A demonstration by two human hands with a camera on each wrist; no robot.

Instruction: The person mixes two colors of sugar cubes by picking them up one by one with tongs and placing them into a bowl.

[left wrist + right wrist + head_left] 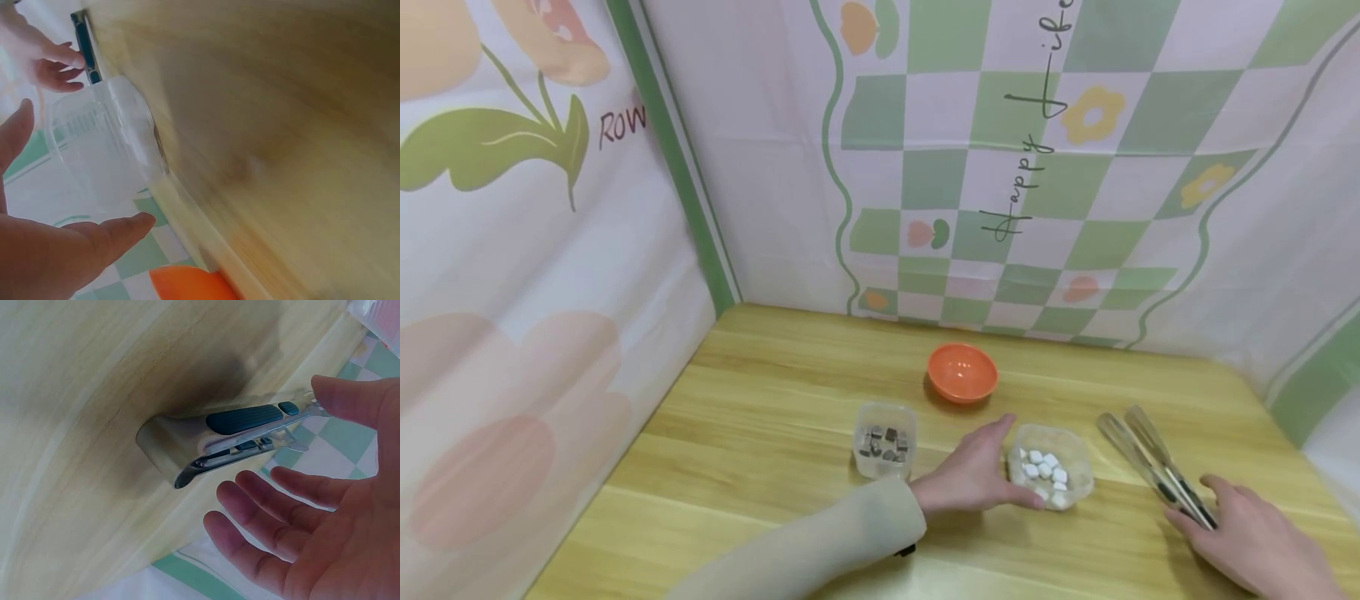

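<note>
My left hand [967,472] is spread beside a clear plastic tub [1078,467] of white cubes [1045,469]. In the left wrist view a gap shows between its fingers and the tub [94,137]. At the right, my right hand [1262,533] is at the handle end of metal tongs [1150,467] with dark green grips. From the right wrist, its fingers [250,531] are spread around the tongs [244,425], thumb near the far end of the grip. The tongs lie on the table, their arms pointing away from me.
An orange bowl [962,373] stands behind the tubs. Left of my left hand is a second clear tub [885,417] holding small dark grey cubes. The wooden table [760,375] ends at a patterned curtain [970,167] at the back and another at the left.
</note>
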